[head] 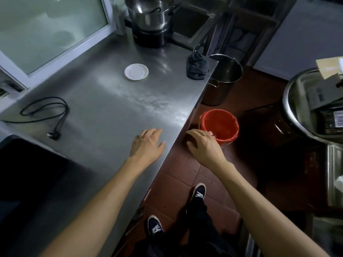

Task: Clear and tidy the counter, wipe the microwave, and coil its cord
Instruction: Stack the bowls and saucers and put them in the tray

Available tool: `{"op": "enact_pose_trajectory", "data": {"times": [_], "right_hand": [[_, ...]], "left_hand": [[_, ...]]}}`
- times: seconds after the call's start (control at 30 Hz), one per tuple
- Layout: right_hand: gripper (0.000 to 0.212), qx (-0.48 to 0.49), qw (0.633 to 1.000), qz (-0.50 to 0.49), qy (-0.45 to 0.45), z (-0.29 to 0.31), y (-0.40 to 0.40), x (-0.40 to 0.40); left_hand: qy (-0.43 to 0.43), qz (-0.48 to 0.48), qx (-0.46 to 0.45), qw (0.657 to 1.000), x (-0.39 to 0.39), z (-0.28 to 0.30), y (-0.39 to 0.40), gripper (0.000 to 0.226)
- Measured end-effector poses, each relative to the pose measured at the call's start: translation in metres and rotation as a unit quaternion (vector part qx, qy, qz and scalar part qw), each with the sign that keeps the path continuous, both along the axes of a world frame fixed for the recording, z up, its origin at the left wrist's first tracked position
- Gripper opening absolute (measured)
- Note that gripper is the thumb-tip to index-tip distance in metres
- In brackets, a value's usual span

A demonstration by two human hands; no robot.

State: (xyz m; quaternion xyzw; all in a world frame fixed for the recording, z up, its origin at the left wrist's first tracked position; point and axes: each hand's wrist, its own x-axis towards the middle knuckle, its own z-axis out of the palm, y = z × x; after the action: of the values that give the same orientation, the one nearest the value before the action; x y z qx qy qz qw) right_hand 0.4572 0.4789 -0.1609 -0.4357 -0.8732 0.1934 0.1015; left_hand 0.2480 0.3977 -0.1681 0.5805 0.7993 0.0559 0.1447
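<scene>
I see one black cord (46, 112) lying in a loose loop on the steel counter (111, 101) at its left side, the plug at the near end, well apart from both hands. What may be the microwave (27, 173) is a dark block at lower left, too dim for me to be sure. One white saucer (136, 71) sits mid-counter, and one dark cloth (197, 68) is bunched at the far right corner. My left hand (147, 143) lies flat on the counter near its edge, fingers relaxed and spread, holding nothing. My right hand (201, 143) hangs just off the edge above the floor, fingers loosely curled, holding nothing that I can see. Below it stands one red bucket (219, 127). I count two steel pots: one (148, 17) on the far counter, one (224, 76) on the floor. Labels on boxes at right are too blurred to read.
</scene>
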Motion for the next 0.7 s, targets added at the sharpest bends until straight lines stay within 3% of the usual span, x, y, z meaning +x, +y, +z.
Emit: {"op": "enact_pose_trajectory", "data": {"times": [0.33,0.7], "right_hand": [[0.044,-0.005,0.997,0.069,-0.019,-0.006,0.157,0.017],[0.047,-0.029,0.982,0.183,-0.017,-0.006,0.242,-0.063]], "left_hand": [[0.04,0.026,-0.045,0.998,0.035,0.0,0.123,0.053],[0.037,0.165,-0.018,0.985,-0.005,0.009,0.167,0.054]]}}
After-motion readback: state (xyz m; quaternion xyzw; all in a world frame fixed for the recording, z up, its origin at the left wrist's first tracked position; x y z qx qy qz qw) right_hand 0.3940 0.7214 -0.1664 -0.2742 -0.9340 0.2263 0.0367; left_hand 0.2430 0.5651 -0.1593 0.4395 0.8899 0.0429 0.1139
